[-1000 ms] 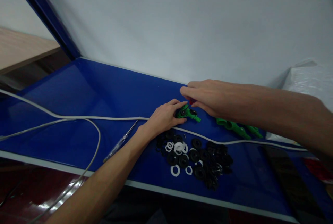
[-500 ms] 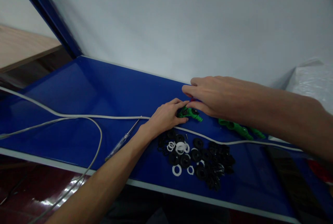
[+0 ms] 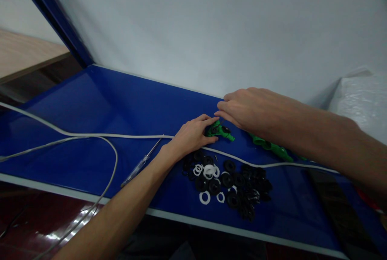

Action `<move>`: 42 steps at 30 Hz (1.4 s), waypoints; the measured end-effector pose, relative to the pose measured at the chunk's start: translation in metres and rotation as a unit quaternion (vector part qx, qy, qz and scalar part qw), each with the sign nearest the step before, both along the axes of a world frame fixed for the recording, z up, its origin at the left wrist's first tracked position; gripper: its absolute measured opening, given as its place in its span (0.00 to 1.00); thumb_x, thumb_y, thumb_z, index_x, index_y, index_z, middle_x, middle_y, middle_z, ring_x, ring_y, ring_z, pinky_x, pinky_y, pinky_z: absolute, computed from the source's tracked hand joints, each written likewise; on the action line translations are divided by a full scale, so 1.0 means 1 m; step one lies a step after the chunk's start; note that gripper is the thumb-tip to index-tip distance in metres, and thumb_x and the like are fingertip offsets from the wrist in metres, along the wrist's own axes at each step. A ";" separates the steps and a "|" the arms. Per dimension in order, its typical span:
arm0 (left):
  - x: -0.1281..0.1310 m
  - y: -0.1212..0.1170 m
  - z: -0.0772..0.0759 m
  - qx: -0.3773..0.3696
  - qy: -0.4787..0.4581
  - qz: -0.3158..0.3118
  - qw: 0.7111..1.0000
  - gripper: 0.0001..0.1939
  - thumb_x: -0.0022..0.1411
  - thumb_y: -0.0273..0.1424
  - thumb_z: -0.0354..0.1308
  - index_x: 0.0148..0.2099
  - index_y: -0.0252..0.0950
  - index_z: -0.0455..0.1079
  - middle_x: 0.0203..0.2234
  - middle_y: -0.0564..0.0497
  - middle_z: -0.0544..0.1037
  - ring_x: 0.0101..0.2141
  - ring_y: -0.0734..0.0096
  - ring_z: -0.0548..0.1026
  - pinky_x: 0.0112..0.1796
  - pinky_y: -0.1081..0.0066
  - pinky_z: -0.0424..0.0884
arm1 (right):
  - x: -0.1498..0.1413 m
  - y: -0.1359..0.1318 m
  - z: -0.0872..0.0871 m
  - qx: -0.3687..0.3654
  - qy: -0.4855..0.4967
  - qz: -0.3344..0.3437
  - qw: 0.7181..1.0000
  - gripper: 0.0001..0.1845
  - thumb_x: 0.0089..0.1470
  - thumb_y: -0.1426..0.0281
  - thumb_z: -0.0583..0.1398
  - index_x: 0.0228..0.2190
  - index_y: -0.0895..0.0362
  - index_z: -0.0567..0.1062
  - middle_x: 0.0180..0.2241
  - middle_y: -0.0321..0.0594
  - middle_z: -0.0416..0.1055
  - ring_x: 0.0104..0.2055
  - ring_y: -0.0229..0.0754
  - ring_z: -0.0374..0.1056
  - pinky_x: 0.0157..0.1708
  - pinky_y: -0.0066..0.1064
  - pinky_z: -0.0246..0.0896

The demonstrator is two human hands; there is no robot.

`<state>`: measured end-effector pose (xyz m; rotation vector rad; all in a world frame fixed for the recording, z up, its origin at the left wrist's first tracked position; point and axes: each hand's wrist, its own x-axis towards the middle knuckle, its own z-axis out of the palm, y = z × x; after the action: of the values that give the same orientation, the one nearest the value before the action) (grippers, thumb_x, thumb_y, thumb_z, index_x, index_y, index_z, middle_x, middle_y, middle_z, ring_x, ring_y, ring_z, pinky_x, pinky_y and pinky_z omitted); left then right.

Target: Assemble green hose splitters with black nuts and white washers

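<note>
My left hand [image 3: 195, 133] reaches across the blue tabletop, its fingers and thumb closed around a green plastic fitting [image 3: 223, 131]. Black areas show on the fitting, and its ribbed end points right. My right hand [image 3: 238, 107] is just above and to the right of that fitting, fingers bent and pressed together. Whatever it grips is hidden behind the fingers. More green plastic parts [image 3: 272, 149] lie below my right forearm, partly covered by it. Nearer to me is a loose pile of black rings [image 3: 232, 199] and white rings [image 3: 204, 198].
A white cable [image 3: 145, 136] runs along the tabletop [image 3: 127, 94], passing under my left arm. Left of that arm lies a screwdriver with a clear handle [image 3: 137, 171]. A pale wall [image 3: 187, 30] rises behind. Clear plastic wrapping [image 3: 359, 98] stands at right, near a dark flat object [image 3: 329, 207].
My right hand has shifted slightly right and up, away from the green fitting. The red thing seen between its fingers is now out of sight. My left hand has stayed on the fitting.
</note>
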<state>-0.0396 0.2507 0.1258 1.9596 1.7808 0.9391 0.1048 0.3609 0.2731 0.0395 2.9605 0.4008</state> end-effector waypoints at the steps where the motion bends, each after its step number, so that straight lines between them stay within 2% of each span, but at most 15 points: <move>1: 0.000 0.000 0.000 -0.002 0.000 -0.001 1.000 0.32 0.63 0.38 0.66 0.67 0.42 0.67 0.55 0.46 0.74 0.45 0.60 0.78 0.47 0.60 0.75 | 0.002 0.000 -0.001 -0.003 -0.001 0.001 1.000 0.12 0.67 0.65 0.55 0.35 0.56 0.75 0.31 0.43 0.73 0.29 0.42 0.63 0.28 0.35 0.49; 7: 0.001 0.000 0.002 -0.009 0.000 0.002 1.000 0.32 0.64 0.39 0.65 0.68 0.40 0.66 0.52 0.46 0.75 0.43 0.61 0.78 0.47 0.61 0.75 | 0.006 -0.009 0.003 -0.049 0.001 -0.049 0.998 0.10 0.61 0.68 0.57 0.43 0.58 0.73 0.32 0.45 0.74 0.28 0.44 0.66 0.28 0.36 0.55; 11: 0.001 -0.001 0.004 -0.018 0.003 0.002 1.000 0.31 0.64 0.38 0.65 0.66 0.39 0.67 0.52 0.45 0.76 0.43 0.60 0.78 0.47 0.60 0.75 | 0.006 -0.011 0.004 -0.073 0.008 -0.009 0.997 0.13 0.64 0.72 0.53 0.46 0.56 0.75 0.37 0.45 0.76 0.31 0.43 0.68 0.31 0.36 0.58; 16: 0.001 0.000 0.005 -0.017 0.004 0.001 1.000 0.30 0.64 0.38 0.65 0.65 0.40 0.68 0.52 0.45 0.76 0.44 0.60 0.78 0.48 0.61 0.75 | 0.005 -0.011 0.009 -0.007 0.016 0.046 0.999 0.12 0.63 0.77 0.55 0.42 0.55 0.77 0.39 0.44 0.76 0.34 0.44 0.70 0.32 0.35 0.59; 19: 0.001 0.000 0.005 -0.020 0.007 0.005 1.000 0.28 0.63 0.38 0.66 0.64 0.39 0.70 0.50 0.46 0.76 0.44 0.59 0.78 0.47 0.61 0.75 | 0.007 -0.009 0.008 -0.003 0.012 0.068 0.998 0.13 0.63 0.78 0.54 0.43 0.57 0.76 0.38 0.45 0.76 0.35 0.44 0.71 0.33 0.35 0.60; 25: 0.001 -0.001 0.006 -0.022 0.004 -0.002 1.000 0.30 0.64 0.37 0.65 0.66 0.41 0.68 0.51 0.46 0.76 0.41 0.63 0.78 0.45 0.63 0.74 | 0.012 0.006 0.000 0.007 0.002 0.036 0.999 0.07 0.62 0.73 0.57 0.38 0.57 0.76 0.32 0.41 0.75 0.29 0.42 0.68 0.28 0.35 0.54; 30: 0.002 -0.001 0.007 -0.024 0.002 0.001 1.000 0.28 0.64 0.37 0.65 0.64 0.40 0.70 0.50 0.47 0.76 0.41 0.63 0.78 0.44 0.64 0.74 | 0.008 0.001 -0.003 0.026 -0.021 0.024 0.999 0.07 0.61 0.74 0.57 0.32 0.57 0.75 0.29 0.42 0.73 0.27 0.41 0.65 0.27 0.35 0.52; 36: 0.002 -0.001 0.006 -0.017 0.016 0.013 1.000 0.27 0.64 0.38 0.65 0.63 0.39 0.71 0.47 0.45 0.76 0.43 0.59 0.78 0.45 0.61 0.75 | 0.003 -0.013 0.002 -0.034 0.014 0.079 0.996 0.14 0.65 0.77 0.52 0.46 0.58 0.74 0.43 0.48 0.76 0.38 0.44 0.70 0.33 0.35 0.59; 38: 0.002 -0.001 0.005 -0.017 0.022 0.011 1.000 0.26 0.64 0.38 0.65 0.63 0.39 0.71 0.47 0.46 0.76 0.43 0.59 0.78 0.46 0.61 0.75 | 0.002 -0.010 0.002 -0.048 0.006 0.078 0.996 0.13 0.65 0.77 0.52 0.44 0.57 0.75 0.40 0.46 0.76 0.37 0.44 0.71 0.34 0.35 0.59; 42: 0.001 -0.001 0.004 -0.016 0.024 0.001 1.000 0.26 0.64 0.39 0.65 0.62 0.39 0.71 0.50 0.46 0.76 0.43 0.61 0.78 0.46 0.62 0.75 | 0.003 0.001 0.000 -0.070 -0.012 0.030 0.997 0.05 0.63 0.71 0.57 0.36 0.55 0.74 0.29 0.38 0.73 0.28 0.41 0.66 0.29 0.34 0.53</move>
<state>-0.0384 0.2501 0.1296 1.9762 1.8126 0.8671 0.1082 0.3621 0.2729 -0.0689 2.9625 0.1992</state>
